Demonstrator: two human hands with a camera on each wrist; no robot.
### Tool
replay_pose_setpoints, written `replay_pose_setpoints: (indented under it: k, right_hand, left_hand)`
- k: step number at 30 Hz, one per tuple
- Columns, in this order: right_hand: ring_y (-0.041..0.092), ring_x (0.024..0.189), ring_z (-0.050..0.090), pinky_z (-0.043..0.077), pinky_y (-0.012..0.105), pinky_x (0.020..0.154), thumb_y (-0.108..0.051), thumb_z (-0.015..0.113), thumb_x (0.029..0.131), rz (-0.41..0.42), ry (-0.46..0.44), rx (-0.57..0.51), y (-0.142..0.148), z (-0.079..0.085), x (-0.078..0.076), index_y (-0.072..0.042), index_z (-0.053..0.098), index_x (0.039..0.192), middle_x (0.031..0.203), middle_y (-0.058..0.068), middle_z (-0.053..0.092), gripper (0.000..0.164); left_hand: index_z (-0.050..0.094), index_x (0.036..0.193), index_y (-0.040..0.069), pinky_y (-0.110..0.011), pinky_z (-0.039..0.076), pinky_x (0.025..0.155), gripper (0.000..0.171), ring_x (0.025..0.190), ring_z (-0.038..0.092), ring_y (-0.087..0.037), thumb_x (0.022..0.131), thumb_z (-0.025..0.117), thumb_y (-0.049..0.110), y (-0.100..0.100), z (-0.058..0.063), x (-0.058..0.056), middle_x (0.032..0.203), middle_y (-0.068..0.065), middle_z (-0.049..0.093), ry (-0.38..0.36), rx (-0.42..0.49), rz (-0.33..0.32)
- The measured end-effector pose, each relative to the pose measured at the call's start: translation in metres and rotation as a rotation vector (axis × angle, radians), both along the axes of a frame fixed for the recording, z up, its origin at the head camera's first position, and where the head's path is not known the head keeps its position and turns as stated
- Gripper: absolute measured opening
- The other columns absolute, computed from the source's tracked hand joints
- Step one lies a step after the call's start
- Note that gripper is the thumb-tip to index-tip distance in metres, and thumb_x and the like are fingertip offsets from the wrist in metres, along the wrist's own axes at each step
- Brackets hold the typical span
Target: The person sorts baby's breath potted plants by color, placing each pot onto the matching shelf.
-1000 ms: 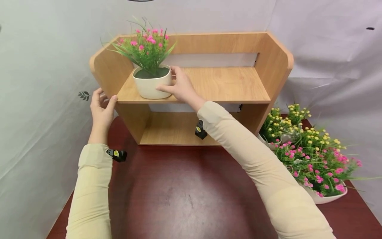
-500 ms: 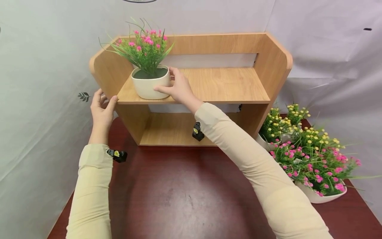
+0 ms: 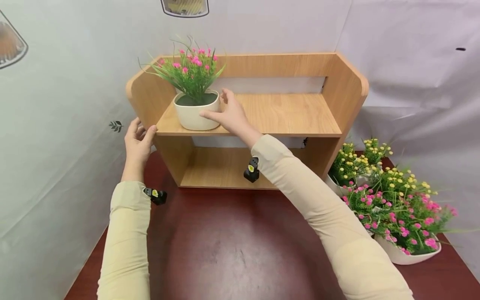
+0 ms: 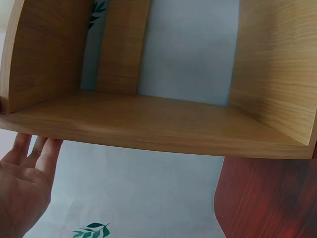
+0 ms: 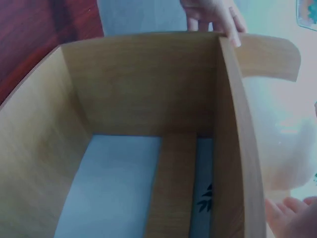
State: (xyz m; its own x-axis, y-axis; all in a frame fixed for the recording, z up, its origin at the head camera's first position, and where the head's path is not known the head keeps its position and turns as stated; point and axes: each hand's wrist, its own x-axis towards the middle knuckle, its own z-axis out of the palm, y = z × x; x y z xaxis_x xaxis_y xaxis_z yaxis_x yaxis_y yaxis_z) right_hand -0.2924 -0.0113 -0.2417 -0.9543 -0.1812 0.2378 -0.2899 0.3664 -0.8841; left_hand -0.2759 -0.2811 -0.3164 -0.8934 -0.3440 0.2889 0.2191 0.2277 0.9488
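Observation:
A cream oval flowerpot [image 3: 193, 118] with pink flowers and grassy leaves stands upright near the left end of a wooden shelf unit's upper board [image 3: 285, 114]. My right hand [image 3: 234, 116] is at the pot's right side. Its thumb lies across the front of the pot, while the other fingers stand slightly off the rim. In the right wrist view, part of that hand [image 5: 292, 218] shows beside the pale, washed-out pot. My left hand [image 3: 138, 143] holds the unit's left side, thumb on the front edge and fingers against the outer face of the side panel [image 3: 151, 93].
Several pots with yellow and pink flowers [image 3: 405, 225] stand close together on the dark red table [image 3: 225, 241], right of the unit. The unit's lower board [image 3: 217, 164] lies below the upper one. White wall sheets [image 3: 75, 104] enclose the left and back.
The pot has shifted slightly left along the board. My right fingers have spread away from its rim. The left hand stays on the side panel; the head view has tilted up a little.

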Motion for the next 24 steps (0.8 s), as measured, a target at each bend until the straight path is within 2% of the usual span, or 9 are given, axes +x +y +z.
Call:
replay_pose_setpoints:
  k: [4, 8, 9, 13, 17, 21, 24]
  right_hand:
    - [0.016, 0.136, 0.035, 0.032, 0.031, 0.110, -0.038, 0.079, 0.076, -0.056, 0.031, -0.069, 0.001, 0.002, 0.006, -0.012, 0.027, 0.147, 0.147, 0.005, 0.040, 0.092]
    - [0.014, 0.135, 0.037, 0.037, 0.031, 0.107, -0.037, 0.078, 0.076, -0.039, 0.059, -0.136, -0.002, 0.006, 0.015, -0.012, 0.030, 0.146, 0.144, 0.004, 0.043, 0.088]
    - [0.014, 0.134, 0.037, 0.038, 0.031, 0.106, -0.036, 0.078, 0.077, -0.029, 0.069, -0.150, -0.003, 0.007, 0.017, -0.012, 0.030, 0.145, 0.144, 0.005, 0.043, 0.087]
    - [0.013, 0.133, 0.038, 0.038, 0.032, 0.106, -0.033, 0.077, 0.078, -0.010, 0.097, -0.175, -0.002, 0.007, 0.026, -0.011, 0.033, 0.143, 0.143, 0.006, 0.043, 0.082]
    - [0.014, 0.133, 0.037, 0.039, 0.036, 0.105, -0.031, 0.078, 0.078, -0.005, 0.121, -0.178, 0.004, 0.007, 0.036, -0.010, 0.035, 0.142, 0.143, 0.007, 0.043, 0.080]
    - [0.013, 0.133, 0.037, 0.039, 0.037, 0.105, -0.031, 0.078, 0.078, 0.003, 0.130, -0.184, 0.011, 0.007, 0.044, -0.010, 0.035, 0.141, 0.142, 0.006, 0.044, 0.079]
    - [0.012, 0.133, 0.036, 0.039, 0.035, 0.105, -0.030, 0.078, 0.079, 0.000, 0.126, -0.180, 0.020, 0.006, 0.049, -0.010, 0.035, 0.142, 0.143, 0.006, 0.043, 0.079]
  left_hand:
    - [0.052, 0.133, 0.030, -0.023, 0.051, 0.081, 0.044, 0.102, 0.058, -0.011, 0.091, 0.063, 0.022, -0.004, 0.002, 0.001, 0.115, -0.001, 0.059, -0.009, -0.027, 0.011]
    - [0.054, 0.131, 0.030, -0.015, 0.047, 0.070, 0.043, 0.099, 0.057, -0.010, 0.090, 0.064, 0.022, -0.015, 0.007, 0.005, 0.106, 0.005, 0.059, -0.006, 0.007, 0.027]
    - [0.053, 0.131, 0.031, -0.017, 0.049, 0.073, 0.043, 0.100, 0.057, -0.011, 0.090, 0.064, 0.022, -0.017, 0.008, 0.006, 0.107, 0.004, 0.059, -0.013, 0.013, 0.032]
    - [0.054, 0.131, 0.030, -0.016, 0.049, 0.072, 0.043, 0.100, 0.056, -0.012, 0.091, 0.063, 0.018, -0.020, 0.014, 0.012, 0.108, 0.004, 0.057, -0.034, 0.052, 0.036]
    - [0.053, 0.131, 0.028, -0.014, 0.048, 0.069, 0.043, 0.100, 0.055, -0.012, 0.091, 0.062, 0.015, -0.017, 0.018, 0.014, 0.102, 0.008, 0.056, -0.051, 0.084, 0.024]
    - [0.052, 0.132, 0.029, -0.016, 0.050, 0.072, 0.044, 0.104, 0.054, -0.014, 0.091, 0.063, 0.018, -0.020, 0.016, 0.008, 0.105, 0.007, 0.055, -0.057, 0.120, 0.007]
    - [0.052, 0.132, 0.029, -0.015, 0.049, 0.071, 0.044, 0.103, 0.055, -0.014, 0.091, 0.064, 0.020, -0.022, 0.013, 0.002, 0.109, 0.003, 0.056, -0.043, 0.132, 0.001]
